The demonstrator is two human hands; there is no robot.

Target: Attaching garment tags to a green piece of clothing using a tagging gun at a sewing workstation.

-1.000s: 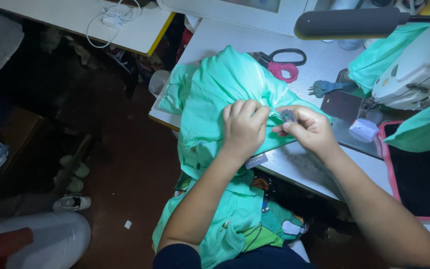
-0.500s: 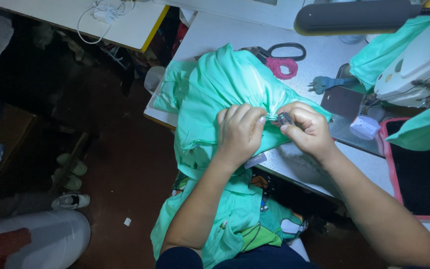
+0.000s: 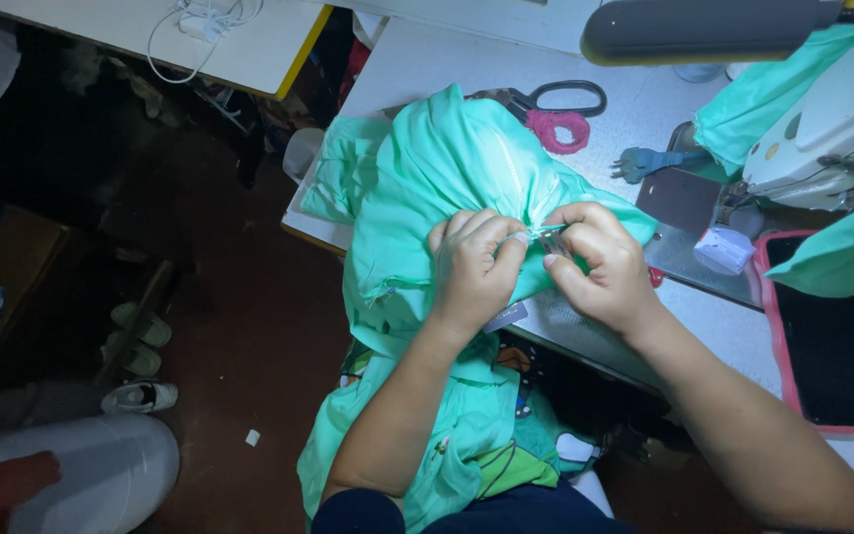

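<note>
We are at a white sewing table [image 3: 427, 59] over a dark floor, lit from above. Our left hand [image 3: 471, 272] and right hand [image 3: 600, 262] meet fingertip to fingertip, both pinched tight on a fold of the mint-green garment [image 3: 447, 168], with a small metal tool [image 3: 549, 237] just showing between them; which hand holds it we cannot tell. The garment is bunched on the table's near edge and hangs down onto our lap. Far of it lie scissors [image 3: 555, 109] with one pink handle. To the right stand the sewing machine [image 3: 832, 129], more green cloth [image 3: 847, 252] and a pink-edged tray [image 3: 832, 336].
</note>
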